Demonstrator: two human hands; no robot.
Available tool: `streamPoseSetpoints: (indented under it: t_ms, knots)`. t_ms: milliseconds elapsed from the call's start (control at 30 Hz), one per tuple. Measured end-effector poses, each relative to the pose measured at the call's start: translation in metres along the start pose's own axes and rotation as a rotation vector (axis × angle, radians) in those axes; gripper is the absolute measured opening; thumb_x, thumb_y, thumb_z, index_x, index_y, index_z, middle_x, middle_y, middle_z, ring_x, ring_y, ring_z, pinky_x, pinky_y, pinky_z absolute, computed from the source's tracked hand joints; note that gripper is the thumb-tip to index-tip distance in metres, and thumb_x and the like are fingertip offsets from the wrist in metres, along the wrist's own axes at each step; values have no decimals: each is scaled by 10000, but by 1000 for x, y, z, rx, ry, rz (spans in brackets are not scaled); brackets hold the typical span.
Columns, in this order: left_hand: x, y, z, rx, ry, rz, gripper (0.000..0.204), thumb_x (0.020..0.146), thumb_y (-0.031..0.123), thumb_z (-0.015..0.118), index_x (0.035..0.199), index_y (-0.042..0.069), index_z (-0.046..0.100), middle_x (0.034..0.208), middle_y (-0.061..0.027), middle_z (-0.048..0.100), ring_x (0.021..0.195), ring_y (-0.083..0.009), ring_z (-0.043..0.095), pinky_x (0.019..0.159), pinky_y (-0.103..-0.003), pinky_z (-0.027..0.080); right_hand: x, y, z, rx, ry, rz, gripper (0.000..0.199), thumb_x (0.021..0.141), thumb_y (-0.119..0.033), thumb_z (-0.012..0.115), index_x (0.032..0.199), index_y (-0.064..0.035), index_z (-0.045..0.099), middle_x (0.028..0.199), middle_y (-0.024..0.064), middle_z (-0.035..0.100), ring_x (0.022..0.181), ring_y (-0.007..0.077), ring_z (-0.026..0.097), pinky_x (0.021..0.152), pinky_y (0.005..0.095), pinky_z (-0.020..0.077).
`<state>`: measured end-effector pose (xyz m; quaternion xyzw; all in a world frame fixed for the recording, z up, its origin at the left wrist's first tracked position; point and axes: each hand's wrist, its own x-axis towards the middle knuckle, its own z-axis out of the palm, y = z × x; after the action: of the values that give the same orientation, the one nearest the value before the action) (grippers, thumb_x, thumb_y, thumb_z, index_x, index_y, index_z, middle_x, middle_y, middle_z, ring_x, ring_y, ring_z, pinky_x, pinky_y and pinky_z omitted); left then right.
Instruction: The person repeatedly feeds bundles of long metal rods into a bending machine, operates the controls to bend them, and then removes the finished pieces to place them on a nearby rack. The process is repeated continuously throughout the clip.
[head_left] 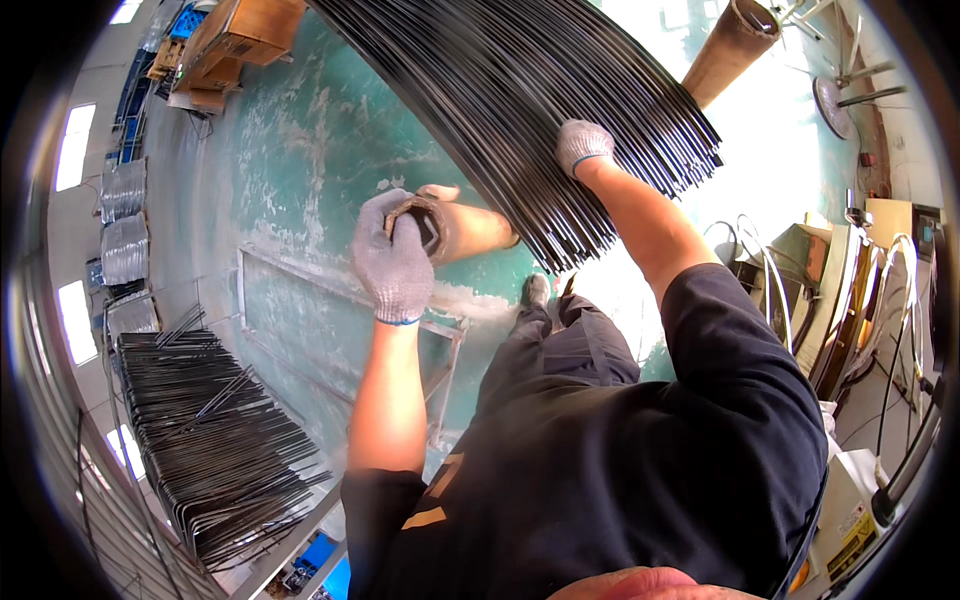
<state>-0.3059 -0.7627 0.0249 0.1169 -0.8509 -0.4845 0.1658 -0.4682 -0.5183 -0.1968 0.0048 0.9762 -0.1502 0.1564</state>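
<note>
Your left hand (392, 255), in a pale knitted glove, is clamped on the open end of a brown tube (475, 228), with the fingers wrapped at its rim and the thumb over the opening. The tube sits just left of the near end of the pile of black rods (500, 110), slanting so that its far end comes close to the pile's left edge; whether the two touch, you cannot tell from here. Something dark shows inside the tube's mouth.

Your right hand (585, 145), gloved the same way, rests on top of the pile, near its near ends. Its fingers are curled downward, but their tips are hidden, so you cannot tell whether they are closed on any rods. The rods lie side by side, their near ends uneven.

A second brown tube (733, 52) stands out past the pile's right edge. Well to the left of the pile are wooden boxes (262, 32), and nearer you on that side is a stack of bent black rods (215, 430). Your shoe (538, 291) is on the worn green floor (320, 150), just short of the pile's near ends.
</note>
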Motion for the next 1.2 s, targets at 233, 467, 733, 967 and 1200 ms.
streamPoseSetpoints:
  t_ms: [233, 467, 733, 967, 1200]
  knots:
    - [-2, -5, 2, -134, 16, 12, 231, 893, -23, 516, 1060, -26, 675, 1017, -109, 704, 942, -207, 672, 907, -341, 524, 18, 18, -22, 87, -202, 69, 348, 869, -285, 717, 1068, -5, 767, 1119, 243, 729, 1046, 382, 714, 903, 428, 576]
    - [-6, 8, -12, 250, 115, 616, 163, 922, 0, 581, 1059, 8, 669, 1010, -151, 674, 962, -347, 664, 894, -424, 539, -25, 26, -56, 431, -397, 197, 340, 914, -337, 733, 803, -17, 746, 654, 88, 695, 556, 194, 659, 614, 353, 538]
    - [-75, 23, 16, 178, -260, 799, 156, 824, 40, 691, 969, 94, 672, 942, -68, 674, 962, -276, 666, 1039, -498, 441, -136, 37, -72, 323, -248, 280, 599, 972, -531, 631, 930, 60, 724, 710, 150, 658, 691, 243, 673, 659, 445, 535]
    - [-86, -34, 74, -141, -589, 538, 167, 898, 105, 694, 1055, 64, 654, 953, -102, 686, 928, -275, 675, 875, -402, 562, -342, 88, -36, 235, -90, 355, 481, 932, -429, 670, 953, 52, 688, 881, 286, 681, 843, 403, 689, 786, 466, 531]
    - [-51, -105, 146, -1108, -800, -1041, 365, 1041, 278, 598, 1212, -44, 574, 1088, -142, 684, 992, -260, 683, 884, -394, 595, -444, 45, -50, 627, -230, 520, 351, 944, -315, 705, 954, 35, 681, 736, 146, 676, 665, 207, 632, 652, 366, 512]
